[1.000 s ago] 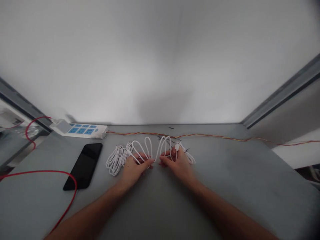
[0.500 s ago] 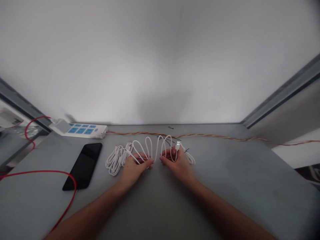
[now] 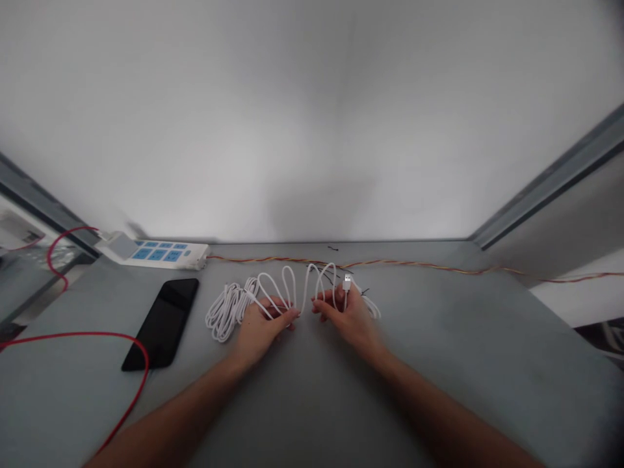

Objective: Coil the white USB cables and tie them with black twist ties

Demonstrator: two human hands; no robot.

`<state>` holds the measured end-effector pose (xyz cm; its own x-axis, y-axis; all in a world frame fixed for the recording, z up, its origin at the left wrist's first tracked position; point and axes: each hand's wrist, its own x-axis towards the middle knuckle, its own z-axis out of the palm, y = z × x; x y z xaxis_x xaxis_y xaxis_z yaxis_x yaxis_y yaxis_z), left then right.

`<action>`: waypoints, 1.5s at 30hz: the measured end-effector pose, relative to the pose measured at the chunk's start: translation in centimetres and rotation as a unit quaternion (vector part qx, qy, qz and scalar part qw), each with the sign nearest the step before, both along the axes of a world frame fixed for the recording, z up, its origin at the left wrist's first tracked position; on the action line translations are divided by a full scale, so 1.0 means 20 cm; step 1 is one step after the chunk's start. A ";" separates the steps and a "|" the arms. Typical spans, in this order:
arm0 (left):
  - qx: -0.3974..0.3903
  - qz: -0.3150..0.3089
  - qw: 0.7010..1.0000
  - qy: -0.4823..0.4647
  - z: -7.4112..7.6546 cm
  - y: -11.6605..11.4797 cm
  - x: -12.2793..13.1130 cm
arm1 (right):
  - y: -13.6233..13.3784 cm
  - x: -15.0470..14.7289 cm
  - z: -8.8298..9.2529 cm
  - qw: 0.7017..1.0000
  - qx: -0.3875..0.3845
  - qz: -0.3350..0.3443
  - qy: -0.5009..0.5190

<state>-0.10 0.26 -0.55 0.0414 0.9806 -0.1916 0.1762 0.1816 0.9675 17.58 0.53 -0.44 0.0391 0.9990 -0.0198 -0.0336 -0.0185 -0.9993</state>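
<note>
Nearly hand to hand: white cable held up in loops

Closest in, the left forearm (image 3: 180,406) and right forearm (image 3: 439,409) reach up from the bottom of the view and converge on the middle of a grey table (image 3: 439,344). The left hand (image 3: 260,331) and right hand (image 3: 351,318) sit just apart, both curled and neither spread flat. Each closes on strands of a white USB cable (image 3: 287,286), though the exact grip of the fingers is partly hidden by the strands and cannot be told. The left hand's fingers (image 3: 287,316) point across towards the right hand, and one strand dips through the narrow gap between the two hands.

The cable stands in a row of tall, narrow loops above the fingers. A USB plug (image 3: 346,282) sticks up from the right hand, its metal end pointing away from the person. Left of the left hand, a loose white bundle (image 3: 225,313) of cable lies on the table, joined to the loops.

Farther left, a black smartphone (image 3: 162,325) lies face up, with a red cable (image 3: 82,335) curving around its lower end. Beyond it sits a white power strip (image 3: 156,254) with blue sockets. A twisted red-and-yellow wire (image 3: 414,265) runs along the table's far edge, below a white wall (image 3: 312,117).
</note>
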 end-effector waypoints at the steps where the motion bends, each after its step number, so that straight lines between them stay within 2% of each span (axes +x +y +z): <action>1: 0.001 0.001 1.000 0.001 0.00 0.00 0.00 | 0.00 0.00 0.00 1.000 0.003 0.003 0.003; 27: -0.004 -0.002 1.000 0.008 -0.01 0.01 0.00 | 0.00 0.03 0.00 0.988 0.010 0.007 -0.151; 45: -0.009 -0.005 1.000 0.022 0.00 0.00 0.00 | -0.01 0.03 0.01 0.990 0.019 0.018 -0.137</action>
